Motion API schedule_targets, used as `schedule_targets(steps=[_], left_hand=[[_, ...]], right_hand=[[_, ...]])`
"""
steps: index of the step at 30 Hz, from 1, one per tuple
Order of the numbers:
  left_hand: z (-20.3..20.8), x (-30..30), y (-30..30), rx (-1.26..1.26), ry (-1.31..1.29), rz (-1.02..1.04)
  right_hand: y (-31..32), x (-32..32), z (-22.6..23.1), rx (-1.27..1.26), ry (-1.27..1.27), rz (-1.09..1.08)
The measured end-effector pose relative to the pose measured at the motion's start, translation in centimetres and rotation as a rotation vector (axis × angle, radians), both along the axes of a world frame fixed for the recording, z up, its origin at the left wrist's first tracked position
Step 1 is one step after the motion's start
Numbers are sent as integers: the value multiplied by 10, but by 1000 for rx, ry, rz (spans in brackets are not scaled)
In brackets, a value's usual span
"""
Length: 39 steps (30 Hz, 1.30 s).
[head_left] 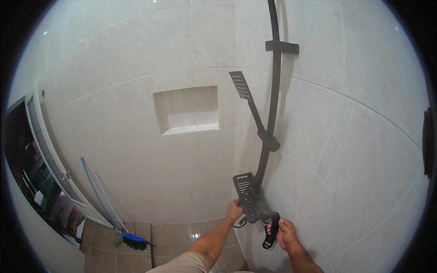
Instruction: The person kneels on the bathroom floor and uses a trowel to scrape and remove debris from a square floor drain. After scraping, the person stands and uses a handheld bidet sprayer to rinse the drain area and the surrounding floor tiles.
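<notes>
A black slotted shower shelf [248,198] is fixed low on the black shower column [274,91]. My left hand [235,209] reaches to the shelf's left edge, and its fingers are mostly hidden behind it. A thin black hose [240,223] curves just below that hand. By the shelf's right end, my right hand [287,234] is closed around a black coiled hose [268,240] hanging below a dark curved fitting [272,215]. Higher up, the square black hand shower [241,85] sits tilted in its holder [268,140].
A recessed niche [189,110] is set in the tiled wall. A blue broom [134,241] and another long handle [108,195] lean at the left, near an open white door [57,159]. Another black bracket [282,47] holds the column above. A dark object [428,143] stands at the right rim.
</notes>
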<state>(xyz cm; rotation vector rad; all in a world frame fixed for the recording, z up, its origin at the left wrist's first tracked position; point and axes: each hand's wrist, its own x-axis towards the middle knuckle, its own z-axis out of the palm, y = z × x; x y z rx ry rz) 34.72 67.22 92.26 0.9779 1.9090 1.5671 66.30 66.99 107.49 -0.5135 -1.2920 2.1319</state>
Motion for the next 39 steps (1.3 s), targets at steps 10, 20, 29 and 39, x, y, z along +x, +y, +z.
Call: schedule_targets(steps=[10, 20, 29, 39], left_hand=[[15, -7, -10, -4, 12, -100], [17, -21, -2, -176, 912, -204], [-2, -37, 1, -165, 113, -182], [59, -7, -6, -213, -505, -106]], right_hand=[[-2, -1, 3, -2, 17, 14], [2, 1, 0, -15, 6, 2], [2, -4, -2, -18, 1, 31], [5, 0, -1, -28, 15, 11]])
